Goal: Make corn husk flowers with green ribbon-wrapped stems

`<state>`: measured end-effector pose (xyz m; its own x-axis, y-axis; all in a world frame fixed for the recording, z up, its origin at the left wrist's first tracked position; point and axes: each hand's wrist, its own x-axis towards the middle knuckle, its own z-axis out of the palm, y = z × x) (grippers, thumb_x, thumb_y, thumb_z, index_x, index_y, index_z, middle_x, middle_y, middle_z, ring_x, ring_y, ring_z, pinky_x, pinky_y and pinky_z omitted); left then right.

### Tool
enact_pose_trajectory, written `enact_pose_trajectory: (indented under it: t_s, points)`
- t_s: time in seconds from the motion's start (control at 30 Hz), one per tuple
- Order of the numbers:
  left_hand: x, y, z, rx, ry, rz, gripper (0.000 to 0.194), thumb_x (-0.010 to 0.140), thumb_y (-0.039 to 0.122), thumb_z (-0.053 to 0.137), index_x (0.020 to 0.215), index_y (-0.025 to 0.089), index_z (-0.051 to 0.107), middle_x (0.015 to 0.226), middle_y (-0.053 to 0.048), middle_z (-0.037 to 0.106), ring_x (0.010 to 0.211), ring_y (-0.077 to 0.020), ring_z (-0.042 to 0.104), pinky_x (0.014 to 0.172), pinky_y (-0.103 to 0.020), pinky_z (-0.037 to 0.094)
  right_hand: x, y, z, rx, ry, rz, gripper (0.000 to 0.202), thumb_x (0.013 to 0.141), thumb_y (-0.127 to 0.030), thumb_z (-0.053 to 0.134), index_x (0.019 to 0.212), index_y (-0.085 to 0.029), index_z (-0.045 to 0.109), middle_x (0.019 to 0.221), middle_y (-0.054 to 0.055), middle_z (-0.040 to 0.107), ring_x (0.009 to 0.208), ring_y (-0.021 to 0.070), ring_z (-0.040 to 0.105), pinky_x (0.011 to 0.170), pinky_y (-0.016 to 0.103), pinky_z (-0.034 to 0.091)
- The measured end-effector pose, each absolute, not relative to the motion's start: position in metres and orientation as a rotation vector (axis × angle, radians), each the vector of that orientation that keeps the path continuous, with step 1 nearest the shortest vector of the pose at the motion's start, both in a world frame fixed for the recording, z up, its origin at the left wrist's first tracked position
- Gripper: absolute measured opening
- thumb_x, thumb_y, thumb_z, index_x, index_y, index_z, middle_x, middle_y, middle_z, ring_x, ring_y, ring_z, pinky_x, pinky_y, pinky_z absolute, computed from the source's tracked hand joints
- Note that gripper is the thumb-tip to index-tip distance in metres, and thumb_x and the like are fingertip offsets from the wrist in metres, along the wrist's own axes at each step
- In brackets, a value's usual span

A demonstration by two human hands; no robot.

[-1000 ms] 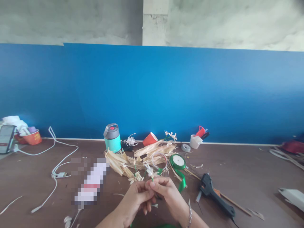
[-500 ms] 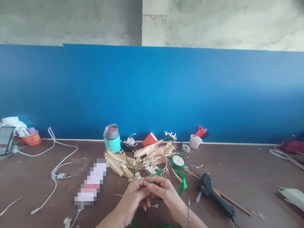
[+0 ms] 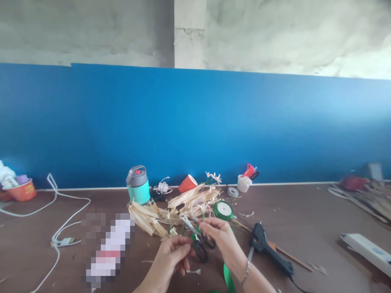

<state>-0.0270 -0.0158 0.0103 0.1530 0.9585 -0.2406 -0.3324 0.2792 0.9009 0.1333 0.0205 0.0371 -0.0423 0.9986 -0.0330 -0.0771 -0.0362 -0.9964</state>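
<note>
My right hand (image 3: 219, 236) pinches the green stem of a small pale flower (image 3: 203, 208), held upright over the table. To its left, my left hand (image 3: 174, 253) is closed, thumb against fingers; whatever is in them is too small to make out. Scissors (image 3: 201, 251) with black handles lie between the hands, blades pointing away. A bit of green shows near the left fingertips. Beyond my right hand is a spool of green ribbon (image 3: 224, 209), and a length of green ribbon (image 3: 227, 276) runs below my right wrist.
Dried husks (image 3: 149, 217) spread behind the hands, near a clear tape roll. A black glue gun (image 3: 270, 248) lies right, across a thin stick. Along the blue partition stand a teal flask (image 3: 138, 185), a tipped orange cup (image 3: 187, 184) and a white cup (image 3: 244, 183). White cables (image 3: 58, 215) trail left.
My hands have moved apart from their shared hold on the flower stem; the right has gone up and away with it. The scissors' handles now show. The view has shifted slightly right.
</note>
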Motion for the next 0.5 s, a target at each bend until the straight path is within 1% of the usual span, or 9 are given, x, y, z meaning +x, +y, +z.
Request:
enact_pose_trajectory:
  t_s: [0.1,0.23,0.27,0.33,0.37,0.4,0.5]
  points:
    - [-0.026,-0.015,0.008,0.820,1.016,1.110,0.039,0.056,0.040,0.078,0.078,0.011,0.064,0.063,-0.006,0.069,0.038,-0.0074,0.050,0.036,-0.018,0.031,0.147,0.037,0.047,-1.207,-1.204,1.156,0.021,0.062,-0.034,0.071,0.068,-0.014,0.070,0.052,-0.003,0.053,0.048,0.0084,0.039,0.046,0.021,0.029]
    - [-0.038,-0.008,0.015,0.942,1.168,1.194,0.037,0.060,0.042,0.074,0.081,0.012,0.066,0.062,-0.004,0.068,0.042,-0.0099,0.053,0.038,-0.019,0.034,0.150,0.058,0.049,-1.273,-1.323,1.030,0.013,0.063,-0.027,0.065,0.058,-0.015,0.064,0.045,-0.006,0.044,0.046,0.0088,0.037,0.046,0.022,0.028]
    - [-0.044,-0.005,0.017,0.997,1.228,1.231,0.038,0.062,0.044,0.072,0.083,0.012,0.066,0.056,-0.002,0.065,0.041,-0.0101,0.051,0.038,-0.019,0.034,0.146,0.062,0.046,-1.285,-1.364,1.019,0.011,0.063,-0.025,0.064,0.058,-0.015,0.063,0.046,-0.006,0.045,0.047,0.0093,0.039,0.046,0.022,0.029]
    - [-0.058,0.002,0.021,1.084,1.360,1.310,0.042,0.066,0.047,0.067,0.090,0.013,0.065,0.052,0.002,0.060,0.041,-0.0110,0.050,0.038,-0.020,0.033,0.134,0.068,0.039,-1.310,-1.452,1.019,0.007,0.062,-0.020,0.062,0.065,-0.015,0.065,0.049,-0.005,0.050,0.049,0.0108,0.045,0.047,0.021,0.033]
    - [-0.065,0.006,0.022,1.141,1.447,1.320,0.044,0.069,0.050,0.063,0.093,0.013,0.064,0.048,0.003,0.057,0.039,-0.0119,0.049,0.038,-0.021,0.034,0.126,0.070,0.035,-1.327,-1.496,1.021,0.011,0.061,-0.017,0.061,0.071,-0.014,0.066,0.051,-0.005,0.054,0.050,0.0114,0.047,0.047,0.021,0.035]
    - [-0.071,0.009,0.022,1.228,1.529,1.292,0.045,0.072,0.051,0.058,0.095,0.013,0.064,0.048,0.003,0.057,0.039,-0.0134,0.051,0.039,-0.022,0.036,0.118,0.071,0.031,-1.349,-1.540,1.021,0.018,0.060,-0.013,0.060,0.077,-0.014,0.066,0.053,-0.004,0.056,0.050,0.0122,0.050,0.047,0.021,0.036]
    - [-0.082,0.017,0.023,1.335,1.602,1.269,0.035,0.072,0.043,0.057,0.091,0.013,0.065,0.070,-0.006,0.069,0.062,-0.0206,0.064,0.053,-0.027,0.046,0.094,0.069,0.024,-1.422,-1.680,0.974,0.032,0.058,-0.005,0.057,0.087,-0.013,0.067,0.056,-0.002,0.062,0.053,0.0143,0.056,0.050,0.021,0.039]
